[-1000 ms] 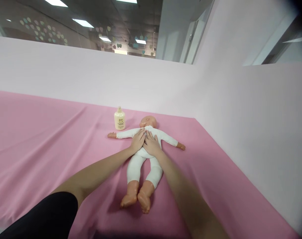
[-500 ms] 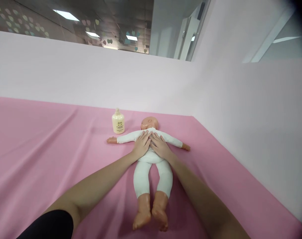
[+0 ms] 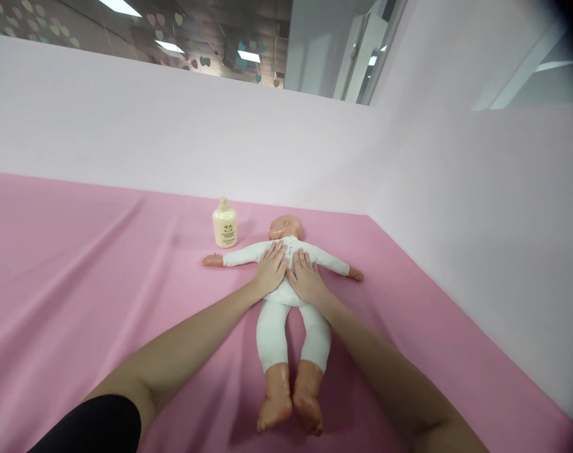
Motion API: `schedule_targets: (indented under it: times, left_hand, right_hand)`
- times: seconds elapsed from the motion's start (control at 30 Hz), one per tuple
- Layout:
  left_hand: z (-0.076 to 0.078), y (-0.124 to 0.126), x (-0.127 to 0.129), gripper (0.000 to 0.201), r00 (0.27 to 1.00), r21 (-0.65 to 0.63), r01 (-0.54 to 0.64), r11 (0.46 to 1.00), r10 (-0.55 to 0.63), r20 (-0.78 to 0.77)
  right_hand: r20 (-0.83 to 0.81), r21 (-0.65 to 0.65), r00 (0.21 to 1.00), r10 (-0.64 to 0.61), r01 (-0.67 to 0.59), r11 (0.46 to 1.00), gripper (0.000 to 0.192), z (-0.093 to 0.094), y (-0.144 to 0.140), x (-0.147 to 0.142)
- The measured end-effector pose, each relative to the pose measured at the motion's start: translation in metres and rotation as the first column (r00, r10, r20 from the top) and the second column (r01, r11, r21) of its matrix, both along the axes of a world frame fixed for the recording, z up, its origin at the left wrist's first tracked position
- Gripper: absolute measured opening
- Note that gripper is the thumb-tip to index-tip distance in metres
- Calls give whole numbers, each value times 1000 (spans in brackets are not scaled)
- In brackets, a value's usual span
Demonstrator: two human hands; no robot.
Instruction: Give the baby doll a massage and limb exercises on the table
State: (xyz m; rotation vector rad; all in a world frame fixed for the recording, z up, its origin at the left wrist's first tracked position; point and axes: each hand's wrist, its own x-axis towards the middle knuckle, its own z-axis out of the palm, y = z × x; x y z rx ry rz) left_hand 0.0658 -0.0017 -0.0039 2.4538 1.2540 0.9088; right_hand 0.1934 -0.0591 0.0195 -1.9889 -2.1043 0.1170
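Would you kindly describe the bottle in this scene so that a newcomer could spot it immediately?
Start at the pink cloth covering the surface and follow it back toward the pale wall. There a baby doll in a white suit lies on its back under both hands. The bottle stands upright just beyond the doll's outstretched arm, beside its head: small, cream-yellow, the only container there.

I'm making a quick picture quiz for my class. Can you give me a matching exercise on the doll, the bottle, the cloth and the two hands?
Things:
1. doll
2. bottle
3. cloth
4. left hand and right hand

States:
A. pink, spread under everything
B. flat on the doll's chest, open
C. lying on its back, arms out, in white clothes
D. cream-coloured, upright beside the doll's head

Pairs: 1-C, 2-D, 3-A, 4-B
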Motion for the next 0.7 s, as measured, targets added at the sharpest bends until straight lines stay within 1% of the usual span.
schedule_targets:
  times: [0.03,0.1,0.2,0.23,0.3,0.37,0.5,0.63,0.7]
  left_hand:
    - [1,0,0,50,1000,-2,0,1000,0,-1]
    - [2,-1,-1,50,1000,-3,2,1000,-2,-1]
    - [2,-1,-1,51,1000,-5,2,1000,-2,-6]
    - [2,0,-1,52,1000,-3,-1,1000,1,-11]
    - [1,0,0,53,1000,12,-3,1000,3,-27]
    - [0,0,1,53,999,32,3,999,-1,-51]
    - [2,-1,1,50,995,42,12,999,-8,-96]
    - [7,-3,-3,50,993,34,22,999,-18,-121]
    - [8,-1,-6,50,993,41,-6,999,11,-119]
  right_hand:
    - [7,-2,1000,23,-23,1000,65,1,-3,-3]
    - [15,-1,993,121,-121,993,63,2,-7,-6]
    - [-5,12,955,295,-295,955,58,4,-5,-1]
    - [-22,20,943,331,-331,943,57,4,-2,3]
    - [-66,40,934,351,-349,936,57,3,6,12]
    - [-109,54,943,315,-311,949,57,0,14,22]
    - [-183,51,963,197,-190,980,61,-8,25,36]
    - [-250,64,963,103,-90,994,65,-15,30,47]
    - [-256,72,965,50,-33,997,66,-18,32,52]
